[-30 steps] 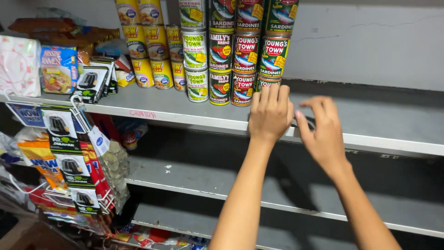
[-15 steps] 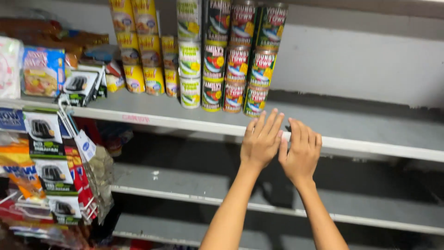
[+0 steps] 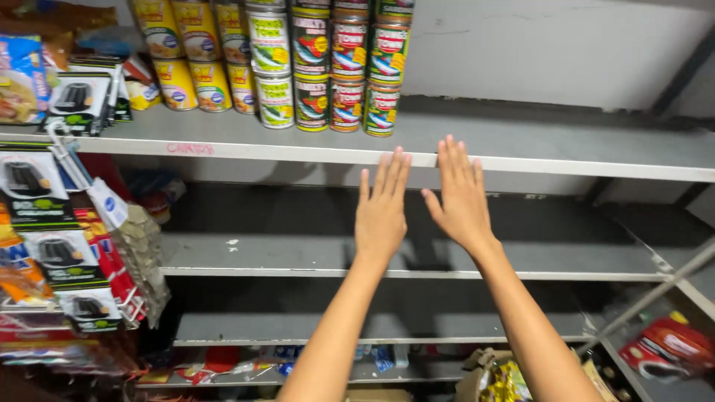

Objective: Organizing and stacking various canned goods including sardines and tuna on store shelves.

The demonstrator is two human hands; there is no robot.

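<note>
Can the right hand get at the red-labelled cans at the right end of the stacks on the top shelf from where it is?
Probably yes. The right hand is raised, open and empty, in front of the shelf edge, just below the red-labelled cans. Nothing stands between them, and the shelf beside them is bare.

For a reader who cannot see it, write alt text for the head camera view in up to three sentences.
Two bare hands, the left hand and right hand, reach out flat and empty, fingertips at the front edge of a grey metal shelf. Stacked tin cans stand on that shelf to the left. Small boxed goods hang at far left.
</note>
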